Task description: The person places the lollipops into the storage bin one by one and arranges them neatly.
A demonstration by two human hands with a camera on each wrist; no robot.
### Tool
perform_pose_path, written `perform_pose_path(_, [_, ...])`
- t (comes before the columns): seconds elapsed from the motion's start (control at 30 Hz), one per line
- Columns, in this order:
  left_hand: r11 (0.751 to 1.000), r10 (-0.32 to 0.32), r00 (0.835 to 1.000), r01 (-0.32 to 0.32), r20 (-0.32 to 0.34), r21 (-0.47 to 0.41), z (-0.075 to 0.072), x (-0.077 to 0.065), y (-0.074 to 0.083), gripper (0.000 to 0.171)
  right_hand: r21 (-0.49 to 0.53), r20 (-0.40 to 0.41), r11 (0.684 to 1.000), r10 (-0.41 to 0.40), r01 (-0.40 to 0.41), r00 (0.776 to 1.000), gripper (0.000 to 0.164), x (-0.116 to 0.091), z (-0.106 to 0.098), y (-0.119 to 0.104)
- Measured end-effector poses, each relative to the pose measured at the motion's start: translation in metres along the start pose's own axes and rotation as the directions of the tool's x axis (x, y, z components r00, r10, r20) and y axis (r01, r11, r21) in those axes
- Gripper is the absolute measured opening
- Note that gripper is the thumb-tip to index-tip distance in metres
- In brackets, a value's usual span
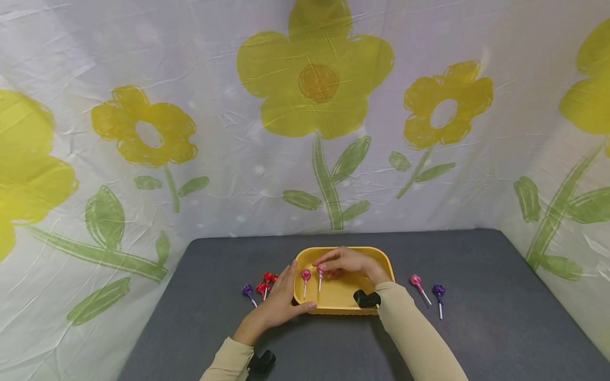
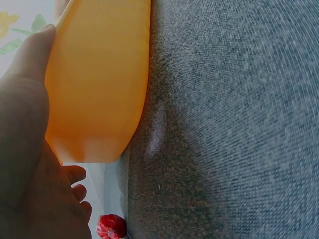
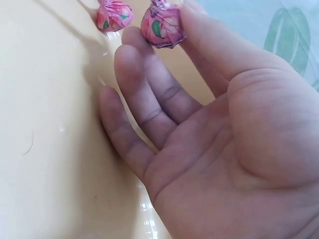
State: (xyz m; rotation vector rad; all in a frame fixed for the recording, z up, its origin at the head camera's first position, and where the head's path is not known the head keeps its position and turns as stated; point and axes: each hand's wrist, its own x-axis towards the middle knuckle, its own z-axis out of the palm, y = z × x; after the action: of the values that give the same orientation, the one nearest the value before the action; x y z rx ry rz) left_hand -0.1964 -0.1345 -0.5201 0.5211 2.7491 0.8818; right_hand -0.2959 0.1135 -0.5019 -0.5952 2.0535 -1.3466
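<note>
A yellow tray (image 1: 343, 305) stands on the dark grey table. My right hand (image 1: 350, 262) is over its inside and pinches a pink-wrapped lollipop (image 3: 163, 26) at the head between thumb and fingers. The stick points toward the tray's near side. To its left in the tray lies another pink lollipop (image 1: 306, 275). My left hand (image 1: 280, 299) lies against the tray's near left corner, thumb along the front rim and fingers stretched along the left side. In the left wrist view, the tray's orange-looking outer wall (image 2: 99, 84) sits beside the thumb.
Left of the tray, partly behind my left hand, lie red lollipops (image 1: 262, 288) and a purple lollipop (image 1: 248, 291). Right of the tray are a pink lollipop (image 1: 416, 281) and a purple lollipop (image 1: 439, 291). A flower-printed cloth (image 1: 229, 174) hangs behind the table.
</note>
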Motion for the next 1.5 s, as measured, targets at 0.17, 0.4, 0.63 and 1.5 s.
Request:
perform_pose_path(0.17, [1.000,-0.013,1.000,0.013,0.009,-0.013,-0.001,0.000,0.001,0.121,0.005,0.004,1.000,0.024,-0.024,1.000,0.032,0.001,0.001,0.002])
perform_pose_path(0.4, [1.000,-0.015,1.000,0.016,0.015,-0.012,-0.001,0.000,0.001,0.121,-0.037,0.014,0.999,0.011,-0.011,1.000,0.034,0.002,0.002,0.003])
perform_pose_path(0.63, [1.000,0.002,1.000,-0.002,0.015,-0.012,-0.001,0.000,0.001,0.121,-0.066,0.008,0.998,0.013,-0.012,1.000,0.032,0.002,0.004,0.001])
perform_pose_path(1.5, [1.000,-0.007,1.000,0.008,0.019,-0.005,-0.002,-0.001,0.003,0.120,-0.182,-0.048,0.983,0.002,-0.011,0.999,0.026,0.010,0.016,-0.004])
